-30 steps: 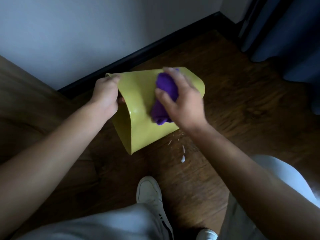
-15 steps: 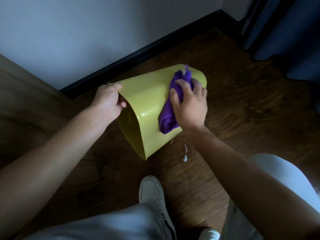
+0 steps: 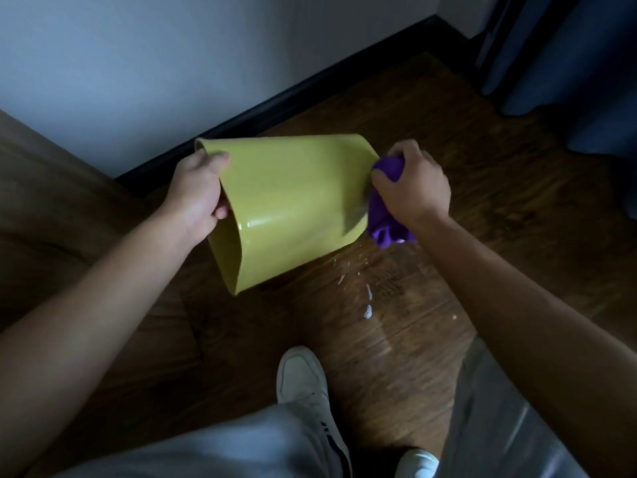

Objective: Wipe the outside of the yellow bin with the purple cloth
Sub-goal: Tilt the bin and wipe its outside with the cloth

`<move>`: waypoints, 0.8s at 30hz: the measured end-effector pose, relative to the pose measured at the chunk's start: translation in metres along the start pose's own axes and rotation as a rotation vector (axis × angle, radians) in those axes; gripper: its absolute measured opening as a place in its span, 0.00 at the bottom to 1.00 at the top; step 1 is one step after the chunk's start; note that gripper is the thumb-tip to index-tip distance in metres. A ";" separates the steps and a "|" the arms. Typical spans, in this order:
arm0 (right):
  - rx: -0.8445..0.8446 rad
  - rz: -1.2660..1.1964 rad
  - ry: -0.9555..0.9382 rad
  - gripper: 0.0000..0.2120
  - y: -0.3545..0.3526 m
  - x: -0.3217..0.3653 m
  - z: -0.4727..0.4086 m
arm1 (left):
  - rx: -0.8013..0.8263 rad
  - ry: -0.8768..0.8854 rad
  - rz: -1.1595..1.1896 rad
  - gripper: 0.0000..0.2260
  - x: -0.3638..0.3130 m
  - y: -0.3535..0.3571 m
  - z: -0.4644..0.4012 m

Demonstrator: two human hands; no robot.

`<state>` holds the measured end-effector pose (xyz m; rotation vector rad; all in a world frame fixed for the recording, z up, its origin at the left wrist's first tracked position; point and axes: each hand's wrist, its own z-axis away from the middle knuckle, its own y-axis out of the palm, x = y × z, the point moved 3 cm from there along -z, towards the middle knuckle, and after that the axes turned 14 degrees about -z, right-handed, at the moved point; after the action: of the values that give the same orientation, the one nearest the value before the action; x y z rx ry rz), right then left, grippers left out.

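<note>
The yellow bin (image 3: 293,201) is tipped on its side above the wooden floor, its open mouth facing left and toward me. My left hand (image 3: 198,193) grips the bin's rim at the upper left, fingers curled inside. My right hand (image 3: 412,186) is shut on the bunched purple cloth (image 3: 386,215), which presses against the bin's base end on the right. Part of the cloth hangs below my palm.
Small white scraps (image 3: 368,310) lie on the floor (image 3: 482,236) below the bin. A white wall with a dark skirting board (image 3: 293,94) runs behind. Dark blue curtains (image 3: 568,63) hang at the upper right. My white shoe (image 3: 301,377) stands near the bottom centre.
My right hand slid the cloth from the bin's upper side rightward to its base end. The bin turned so more of its outer side faces up.
</note>
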<state>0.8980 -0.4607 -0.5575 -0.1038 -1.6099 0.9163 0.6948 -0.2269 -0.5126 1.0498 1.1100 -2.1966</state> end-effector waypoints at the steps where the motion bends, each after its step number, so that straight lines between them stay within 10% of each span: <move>1: 0.004 -0.053 -0.053 0.18 0.000 0.012 0.000 | 0.003 0.025 -0.017 0.06 -0.001 0.001 0.002; 13: 0.031 -0.237 0.119 0.36 0.040 -0.001 0.032 | -0.041 -0.127 0.146 0.05 0.003 0.001 0.007; 17: -0.042 -0.252 0.149 0.29 0.043 -0.006 0.040 | -0.046 -0.149 0.162 0.07 0.005 0.001 0.009; 24: 0.123 -0.262 -0.266 0.21 0.023 0.092 0.024 | 0.023 -0.054 0.084 0.07 -0.005 0.014 0.023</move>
<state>0.8424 -0.4074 -0.4971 0.3205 -1.7560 0.8469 0.6973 -0.2532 -0.5069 1.0224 1.0017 -2.1637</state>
